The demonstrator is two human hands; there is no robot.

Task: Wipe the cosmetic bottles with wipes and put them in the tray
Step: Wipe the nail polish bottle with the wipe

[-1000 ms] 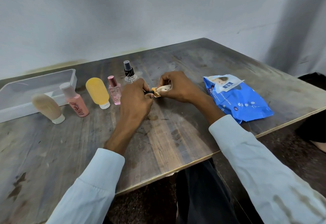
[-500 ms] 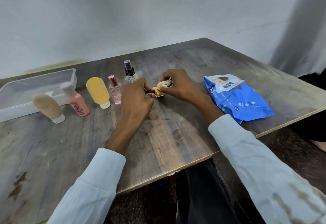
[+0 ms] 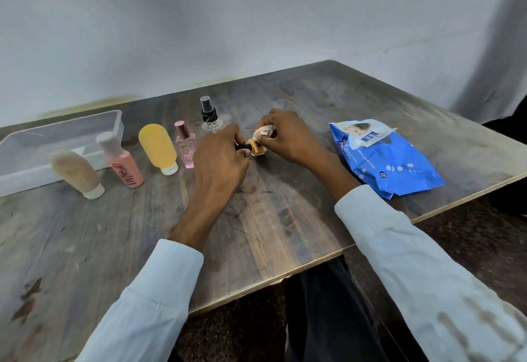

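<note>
Six bottles are in view. Five stand in a row on the table (image 3: pixel 265 219): one beige tube (image 3: pixel 76 173), one pink bottle (image 3: pixel 121 162), one yellow tube (image 3: pixel 158 147), one small pink perfume bottle (image 3: pixel 185 145) and one clear spray bottle (image 3: pixel 209 117). The sixth, a small amber bottle (image 3: pixel 258 149), is at centre, its black cap pinched by the left hand (image 3: pixel 222 156). The right hand (image 3: pixel 288 136) grips one wipe (image 3: pixel 265 133) against it. One clear tray (image 3: pixel 17 162) sits at nine o'clock; one blue wipes pack (image 3: pixel 385 159) at three o'clock.
</note>
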